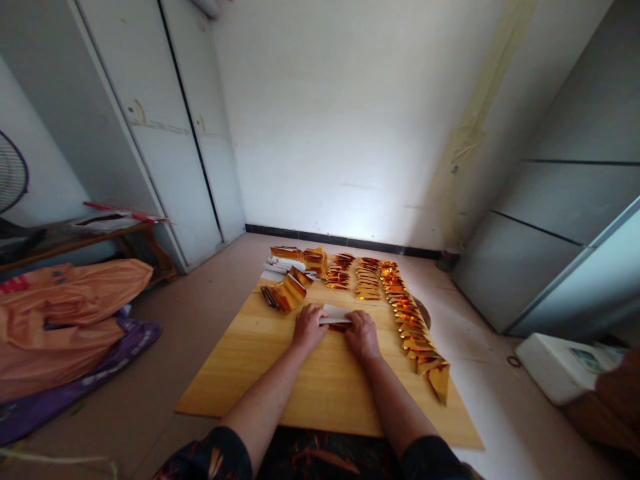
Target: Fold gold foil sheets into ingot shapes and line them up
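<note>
Both my hands are on a sheet of foil paper (336,313), white on the face toward me, with a reddish-gold strip showing along its near edge. My left hand (311,327) grips its left end with bent fingers, and my right hand (362,333) grips the right end. The sheet lies at the middle of the wooden board (280,373). Beyond my left hand sits a curved stack of gold foil sheets (287,293). A long overlapping row of folded gold foil pieces (407,320) runs down the board's right side.
Two shorter rows of folded foil (369,279) and more foil bundles (315,259) line the board's far edge, beside a white roll (283,265). Orange bags (65,327) lie on the left. A refrigerator (545,220) and a white box (563,367) stand on the right.
</note>
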Demonstrator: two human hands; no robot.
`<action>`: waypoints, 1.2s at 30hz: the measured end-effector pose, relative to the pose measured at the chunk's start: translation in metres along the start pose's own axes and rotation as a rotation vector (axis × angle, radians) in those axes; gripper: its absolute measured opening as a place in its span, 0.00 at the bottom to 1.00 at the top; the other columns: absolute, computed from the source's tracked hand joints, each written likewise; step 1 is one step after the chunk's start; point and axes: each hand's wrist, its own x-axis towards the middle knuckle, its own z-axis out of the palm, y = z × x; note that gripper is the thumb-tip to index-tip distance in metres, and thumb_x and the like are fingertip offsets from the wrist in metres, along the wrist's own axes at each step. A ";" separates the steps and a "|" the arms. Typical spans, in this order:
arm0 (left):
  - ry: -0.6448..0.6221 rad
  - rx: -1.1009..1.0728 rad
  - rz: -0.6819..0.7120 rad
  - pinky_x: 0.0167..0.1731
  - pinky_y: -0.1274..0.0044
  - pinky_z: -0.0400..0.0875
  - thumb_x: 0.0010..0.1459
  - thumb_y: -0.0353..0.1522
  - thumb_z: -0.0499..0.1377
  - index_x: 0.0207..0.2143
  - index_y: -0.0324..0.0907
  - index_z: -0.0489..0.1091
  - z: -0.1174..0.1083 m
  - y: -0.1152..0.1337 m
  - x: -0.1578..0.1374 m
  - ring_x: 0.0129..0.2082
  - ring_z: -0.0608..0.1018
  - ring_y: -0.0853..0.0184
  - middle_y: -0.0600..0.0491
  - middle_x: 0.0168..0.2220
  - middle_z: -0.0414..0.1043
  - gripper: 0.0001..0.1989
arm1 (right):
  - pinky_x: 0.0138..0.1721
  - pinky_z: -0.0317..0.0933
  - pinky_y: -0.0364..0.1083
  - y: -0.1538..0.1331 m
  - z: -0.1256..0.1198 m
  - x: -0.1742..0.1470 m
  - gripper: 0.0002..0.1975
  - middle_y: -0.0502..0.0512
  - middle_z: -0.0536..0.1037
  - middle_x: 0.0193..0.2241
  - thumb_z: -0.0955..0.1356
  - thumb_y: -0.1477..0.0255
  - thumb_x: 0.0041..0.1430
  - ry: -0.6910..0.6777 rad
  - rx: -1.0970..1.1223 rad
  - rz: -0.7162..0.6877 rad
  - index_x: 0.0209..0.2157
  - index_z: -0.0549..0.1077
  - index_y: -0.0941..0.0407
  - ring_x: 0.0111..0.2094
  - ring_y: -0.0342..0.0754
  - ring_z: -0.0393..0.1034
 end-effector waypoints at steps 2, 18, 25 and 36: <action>-0.009 0.000 -0.008 0.42 0.75 0.62 0.47 0.25 0.61 0.32 0.43 0.72 -0.001 0.000 0.000 0.42 0.71 0.65 0.52 0.38 0.71 0.08 | 0.43 0.55 0.46 0.000 -0.001 0.000 0.17 0.55 0.74 0.39 0.64 0.80 0.44 -0.028 -0.009 -0.007 0.37 0.74 0.53 0.43 0.50 0.64; -0.099 0.033 0.041 0.43 0.73 0.64 0.45 0.21 0.55 0.29 0.43 0.72 -0.008 0.004 -0.007 0.43 0.72 0.64 0.53 0.36 0.74 0.12 | 0.36 0.49 0.44 -0.019 -0.013 -0.006 0.12 0.55 0.74 0.33 0.62 0.84 0.49 -0.120 -0.208 -0.067 0.30 0.74 0.55 0.39 0.48 0.63; -0.127 -0.050 0.092 0.49 0.73 0.66 0.45 0.17 0.53 0.31 0.44 0.76 -0.003 -0.009 -0.008 0.47 0.74 0.66 0.53 0.42 0.76 0.18 | 0.37 0.51 0.44 -0.018 -0.019 -0.009 0.13 0.55 0.75 0.34 0.63 0.84 0.52 -0.177 -0.226 -0.099 0.31 0.76 0.55 0.39 0.48 0.64; -0.301 -0.074 0.098 0.52 0.74 0.65 0.50 0.24 0.56 0.32 0.45 0.78 -0.016 -0.012 0.000 0.50 0.73 0.65 0.53 0.48 0.74 0.13 | 0.38 0.52 0.43 -0.018 -0.018 -0.008 0.14 0.53 0.77 0.34 0.63 0.84 0.52 -0.147 -0.213 -0.034 0.30 0.77 0.55 0.39 0.47 0.66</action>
